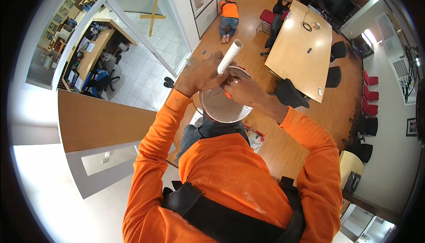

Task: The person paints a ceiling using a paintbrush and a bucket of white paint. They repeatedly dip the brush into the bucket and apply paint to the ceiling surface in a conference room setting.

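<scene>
A round bucket (220,104) with a greyish-brown inside and a pale rim is in front of my body. My left hand (201,73) is closed around a white tube (230,56) that slants up over the bucket's far side. Beside it, over the bucket's opening, my right hand (244,91) has its fingers curled in. A small orange piece (228,95) shows at those fingers; its kind is hidden. The two hands are close together, and the tube's lower end is covered by them.
Another person (229,15) in an orange top kneels on the wooden floor (283,141) ahead. A long table (299,50) with black chairs stands to the right. Glass panels (166,34) are at the left. Red-and-white material (256,139) lies below the bucket.
</scene>
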`<state>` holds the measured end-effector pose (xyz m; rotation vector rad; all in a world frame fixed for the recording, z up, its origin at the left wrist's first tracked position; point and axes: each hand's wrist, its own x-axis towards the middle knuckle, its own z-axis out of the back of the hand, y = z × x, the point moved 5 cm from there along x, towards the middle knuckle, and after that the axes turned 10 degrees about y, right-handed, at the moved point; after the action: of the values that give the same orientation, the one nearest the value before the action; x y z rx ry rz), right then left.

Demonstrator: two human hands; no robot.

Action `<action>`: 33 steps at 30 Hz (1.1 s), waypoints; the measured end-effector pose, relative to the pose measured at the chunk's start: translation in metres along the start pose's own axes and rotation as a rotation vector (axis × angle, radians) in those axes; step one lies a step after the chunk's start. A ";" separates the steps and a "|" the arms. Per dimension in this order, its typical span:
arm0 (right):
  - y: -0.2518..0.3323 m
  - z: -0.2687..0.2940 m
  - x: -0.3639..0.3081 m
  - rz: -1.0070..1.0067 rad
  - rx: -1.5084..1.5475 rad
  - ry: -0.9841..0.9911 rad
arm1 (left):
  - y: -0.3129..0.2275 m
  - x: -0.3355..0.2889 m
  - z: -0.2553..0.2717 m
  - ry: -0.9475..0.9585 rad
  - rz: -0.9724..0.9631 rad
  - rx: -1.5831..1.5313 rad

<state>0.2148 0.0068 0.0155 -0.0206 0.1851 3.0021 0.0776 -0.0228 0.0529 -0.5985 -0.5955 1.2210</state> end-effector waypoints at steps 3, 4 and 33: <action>0.000 -0.014 0.004 -0.131 0.062 0.107 | -0.004 0.006 -0.005 0.019 0.005 0.071; 0.003 -0.014 0.003 -0.176 0.099 0.073 | -0.010 0.008 -0.007 0.037 -0.002 0.091; -0.011 0.023 -0.012 -0.450 0.734 -0.177 | 0.023 0.020 -0.002 -0.022 0.081 0.100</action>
<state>0.2279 0.0187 0.0376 0.2392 1.0752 2.3150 0.0686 0.0021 0.0371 -0.5300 -0.5298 1.3266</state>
